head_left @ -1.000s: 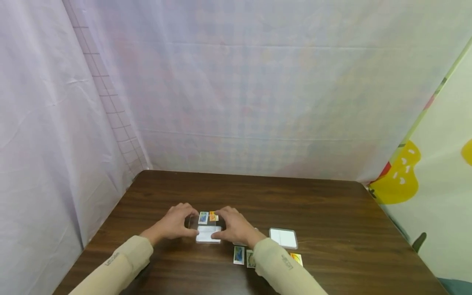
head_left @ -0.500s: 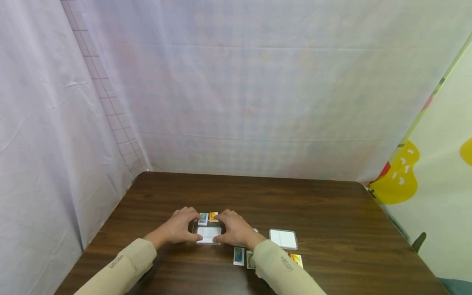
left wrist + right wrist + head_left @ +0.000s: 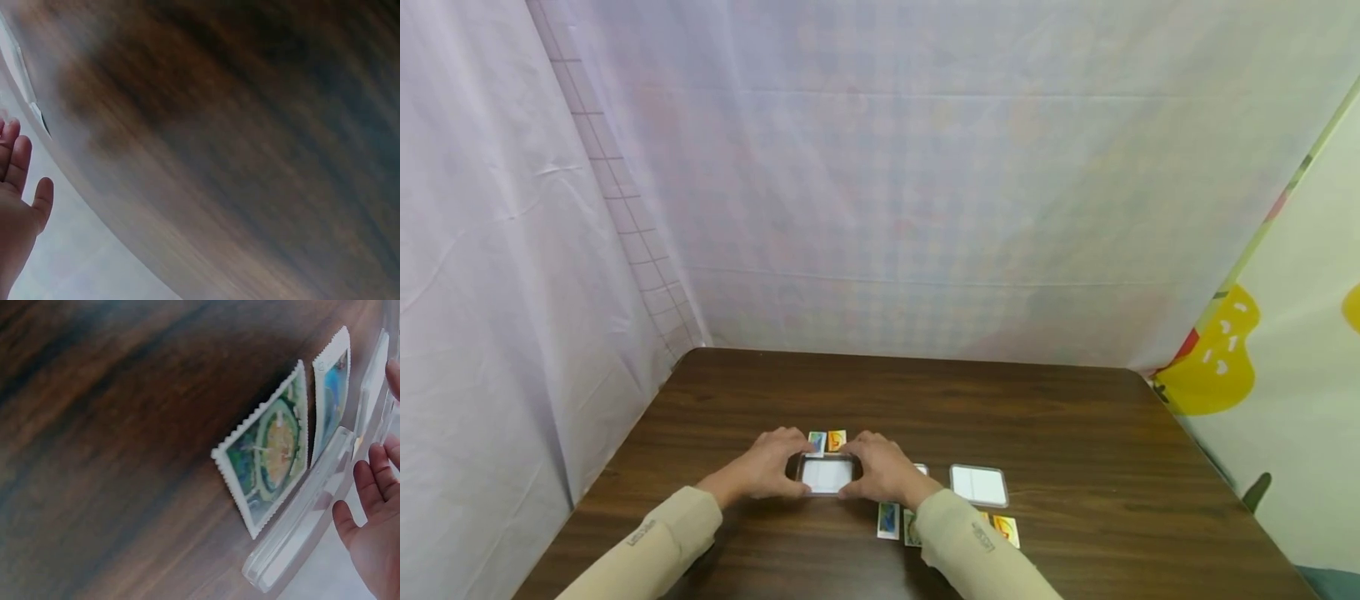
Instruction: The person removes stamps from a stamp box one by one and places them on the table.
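Observation:
Left of the table's middle, a clear plastic lid [image 3: 830, 457] lies over a small flat case with a white insert [image 3: 827, 477]. My left hand [image 3: 767, 467] grips the left edges and my right hand [image 3: 877, 469] the right edges, thumbs at the near side, fingers at the far side. Just beyond the case lie a blue postage stamp [image 3: 817, 442] and an orange one [image 3: 837, 440]. Near my right wrist, the right wrist view shows a green stamp [image 3: 269, 453], a blue stamp [image 3: 331, 394] and the edge of another clear case [image 3: 300, 519].
A further clear case with a white insert [image 3: 978, 486] lies to the right on the brown table [image 3: 1075, 433]. An orange stamp [image 3: 1006, 530] sits beside my right sleeve [image 3: 970, 533], which hides part of the stamp row. White curtains [image 3: 880, 208] hang behind.
Both hands have brought the clear lid rightward and down, and it now lines up with the white case instead of standing offset. The surrounding stamps have stayed put.

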Demonstrator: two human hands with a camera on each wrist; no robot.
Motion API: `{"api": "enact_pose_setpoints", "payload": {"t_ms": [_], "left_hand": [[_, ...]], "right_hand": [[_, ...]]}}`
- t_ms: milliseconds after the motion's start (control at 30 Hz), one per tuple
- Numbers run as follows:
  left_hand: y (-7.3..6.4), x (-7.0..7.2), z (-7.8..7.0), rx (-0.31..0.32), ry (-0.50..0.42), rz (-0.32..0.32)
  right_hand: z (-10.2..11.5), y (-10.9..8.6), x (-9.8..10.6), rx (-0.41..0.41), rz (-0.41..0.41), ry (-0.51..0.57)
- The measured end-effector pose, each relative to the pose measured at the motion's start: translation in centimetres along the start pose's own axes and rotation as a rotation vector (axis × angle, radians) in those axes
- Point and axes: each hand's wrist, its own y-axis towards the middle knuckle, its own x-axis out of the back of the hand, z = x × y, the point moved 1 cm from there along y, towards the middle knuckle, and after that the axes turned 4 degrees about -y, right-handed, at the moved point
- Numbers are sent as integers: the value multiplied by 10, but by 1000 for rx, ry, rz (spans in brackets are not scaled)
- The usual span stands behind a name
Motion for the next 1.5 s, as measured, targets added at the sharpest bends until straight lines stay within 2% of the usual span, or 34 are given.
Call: {"api": "enact_pose_setpoints", "payload": {"t_ms": [433, 800, 1500], "left_hand": [[-1, -7, 2, -41, 22, -4], [-1, -8, 1, -5, 11, 23], [1, -9, 1, -8, 43, 38]], "right_hand": [[-1, -2, -5, -21, 23, -35], [-2, -2, -7, -34, 41, -64], [-1, -3, -9, -66, 70, -104]]}}
